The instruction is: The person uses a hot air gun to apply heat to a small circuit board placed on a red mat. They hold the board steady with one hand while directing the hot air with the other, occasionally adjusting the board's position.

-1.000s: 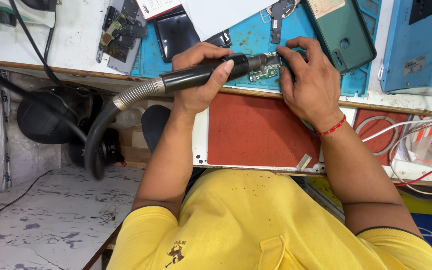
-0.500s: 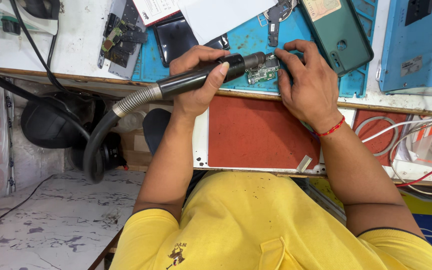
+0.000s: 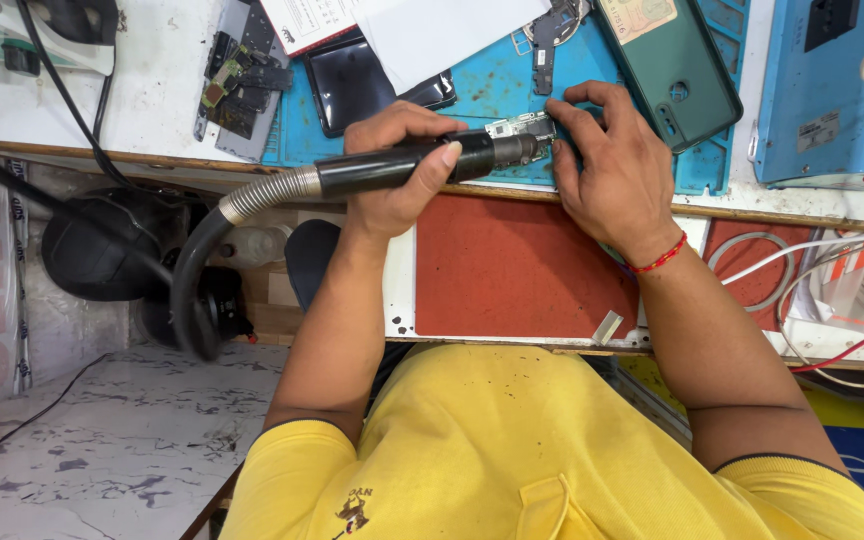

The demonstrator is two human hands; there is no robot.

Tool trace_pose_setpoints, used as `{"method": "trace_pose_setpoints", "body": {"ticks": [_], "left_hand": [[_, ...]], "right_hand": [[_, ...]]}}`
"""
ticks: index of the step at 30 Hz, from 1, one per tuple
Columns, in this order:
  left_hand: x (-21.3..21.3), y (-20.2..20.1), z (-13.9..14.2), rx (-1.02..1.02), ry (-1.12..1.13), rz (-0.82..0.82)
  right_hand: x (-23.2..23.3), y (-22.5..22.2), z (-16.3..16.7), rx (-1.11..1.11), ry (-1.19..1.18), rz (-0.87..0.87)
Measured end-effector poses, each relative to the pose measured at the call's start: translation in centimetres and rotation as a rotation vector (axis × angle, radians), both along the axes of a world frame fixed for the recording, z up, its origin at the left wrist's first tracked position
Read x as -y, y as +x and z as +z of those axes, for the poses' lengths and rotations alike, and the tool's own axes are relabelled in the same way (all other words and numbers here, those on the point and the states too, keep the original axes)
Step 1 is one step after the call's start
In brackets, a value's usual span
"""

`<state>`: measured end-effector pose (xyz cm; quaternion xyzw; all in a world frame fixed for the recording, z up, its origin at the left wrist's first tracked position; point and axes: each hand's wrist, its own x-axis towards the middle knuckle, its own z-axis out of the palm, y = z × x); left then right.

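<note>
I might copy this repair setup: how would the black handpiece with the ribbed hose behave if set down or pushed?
The handpiece is round, so it would probably roll. Its ribbed hose curves down off the bench and would likely drag it toward the edge. The left hand wraps it fully, which suggests it is light.

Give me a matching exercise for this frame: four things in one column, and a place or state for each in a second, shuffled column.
Things:
1. black hot-air handpiece with ribbed grey hose
2. small metal circuit board
3. dark green phone case
4. black phone with glossy screen

Places or states:
A. partly under white paper sheets
B. gripped in the left hand
C. lying beyond the right hand, back up
D. at the handpiece's nozzle, steadied by right fingertips

Pairs: 1-B, 2-D, 3-C, 4-A
</note>
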<state>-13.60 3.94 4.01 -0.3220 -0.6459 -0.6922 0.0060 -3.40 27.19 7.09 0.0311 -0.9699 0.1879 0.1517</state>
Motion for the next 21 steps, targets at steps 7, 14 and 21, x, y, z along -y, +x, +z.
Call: {"method": "trace_pose_setpoints", "body": {"ticks": [7, 14, 21], "left_hand": [[-0.09, 0.1, 0.38, -0.018, -0.009, 0.03], [-0.16, 0.21, 0.17, -0.045, 0.007, 0.046], [0.01, 0.17, 0.36, 0.012, 0.0, 0.048]], "right_hand": [[0.06, 0.01, 0.11, -0.007, 0.001, 0.002], [0.0, -0.06, -0.03, -0.004, -0.011, 0.01], [0.0, -0.06, -0.14, -0.021, -0.002, 0.011]]}}
